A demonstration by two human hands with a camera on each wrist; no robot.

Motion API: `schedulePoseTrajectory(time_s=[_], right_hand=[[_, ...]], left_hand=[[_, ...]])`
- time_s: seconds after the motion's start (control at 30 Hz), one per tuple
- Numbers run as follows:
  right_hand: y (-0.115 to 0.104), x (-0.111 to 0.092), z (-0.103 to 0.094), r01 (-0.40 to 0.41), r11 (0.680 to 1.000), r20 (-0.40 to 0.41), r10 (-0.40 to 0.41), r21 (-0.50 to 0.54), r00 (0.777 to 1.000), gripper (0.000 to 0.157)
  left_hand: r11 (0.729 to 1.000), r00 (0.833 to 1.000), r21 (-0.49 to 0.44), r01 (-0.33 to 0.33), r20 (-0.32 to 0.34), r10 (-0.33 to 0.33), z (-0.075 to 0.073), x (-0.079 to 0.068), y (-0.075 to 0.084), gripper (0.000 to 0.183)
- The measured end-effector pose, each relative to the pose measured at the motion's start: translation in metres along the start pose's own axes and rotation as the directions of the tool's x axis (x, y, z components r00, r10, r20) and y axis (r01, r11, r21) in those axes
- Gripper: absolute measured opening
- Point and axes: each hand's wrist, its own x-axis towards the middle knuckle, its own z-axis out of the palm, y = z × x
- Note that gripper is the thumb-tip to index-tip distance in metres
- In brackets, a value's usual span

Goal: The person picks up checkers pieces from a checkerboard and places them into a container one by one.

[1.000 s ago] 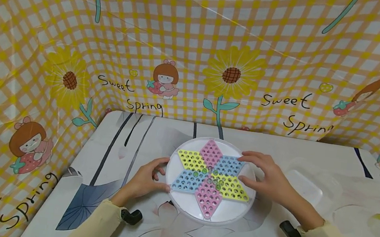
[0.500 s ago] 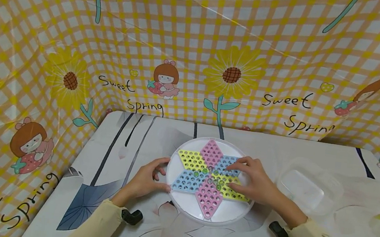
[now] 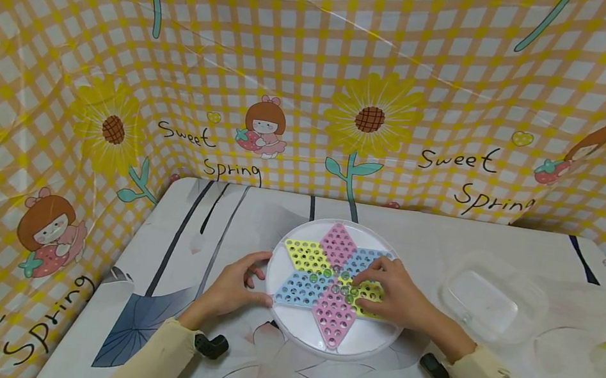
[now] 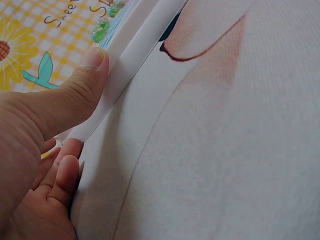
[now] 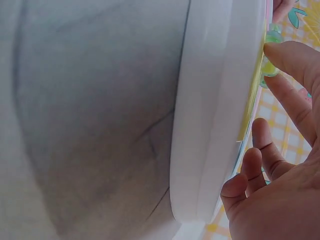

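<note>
A round white Chinese checkers board lies on the table in the head view, with a star of pink, yellow and blue holed sections. Several clear and green marbles sit around its middle. My left hand grips the left edge; the left wrist view shows the thumb on the white rim and curled fingers at its side. My right hand hovers over the yellow right section, thumb and index fingertips apart beside the green marbles. In the right wrist view a green marble shows between those fingertips.
A clear plastic container stands right of the board on the patterned tablecloth. A yellow checked cloth hangs behind the table and along its sides.
My right hand has moved left and slightly down, from the board's right edge to the marbles near the middle, its fingertips drawing closer together. My left hand has stayed at the rim.
</note>
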Motion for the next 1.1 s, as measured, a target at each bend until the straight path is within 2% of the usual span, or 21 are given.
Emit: schedulePoseTrajectory(time_s=[0.5,1.1], right_hand=[[-0.0007,0.0023,0.0025,-0.040,0.999,0.014,0.040,0.003,0.999,0.019],[-0.0005,0.0022,0.0018,-0.034,0.999,0.018,0.034,0.009,0.999,0.019]], left_hand=[[1.000,1.000,0.000,-0.005,0.002,0.005,0.0008,0.0009,-0.0014,0.093],[1.000,1.000,-0.004,0.000,0.004,0.000,0.0003,0.0010,-0.0015,0.093]])
